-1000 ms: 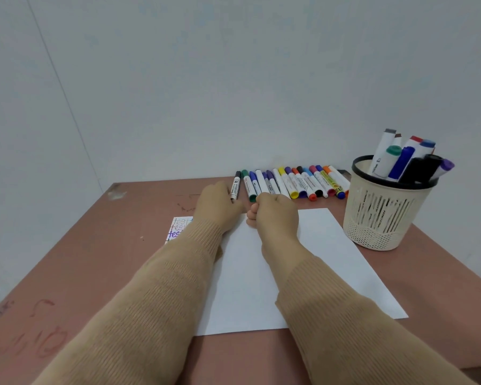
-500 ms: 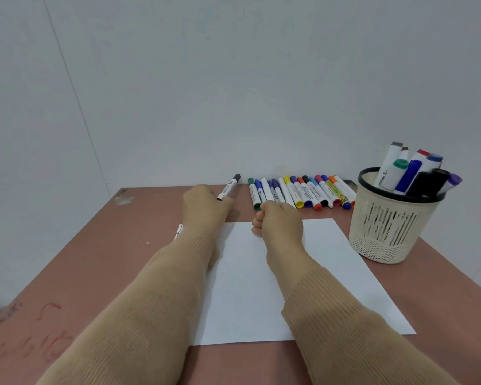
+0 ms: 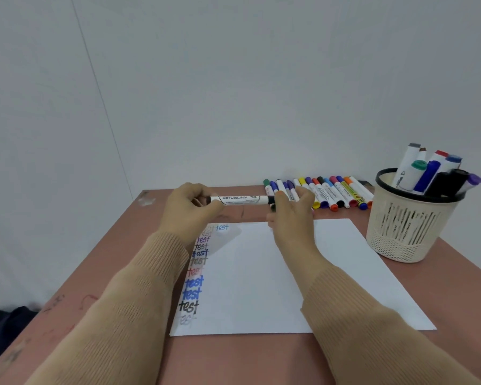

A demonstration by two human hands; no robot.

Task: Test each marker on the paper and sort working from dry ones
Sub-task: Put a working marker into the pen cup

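Paper [image 3: 247,273], reddish table [image 3: 103,259] perhaps ink-stained, pale wall [image 3: 233,93]

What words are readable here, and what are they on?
"WHITEBOARD", upside down: the held marker.
"test", repeated in several colours: the paper's left edge.
Labels on the row of markers and on the standing markers in the basket: too small to read.

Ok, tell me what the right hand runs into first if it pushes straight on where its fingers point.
Most likely the row of markers lying on the table just beyond the right hand; the gap between them is hard to judge.
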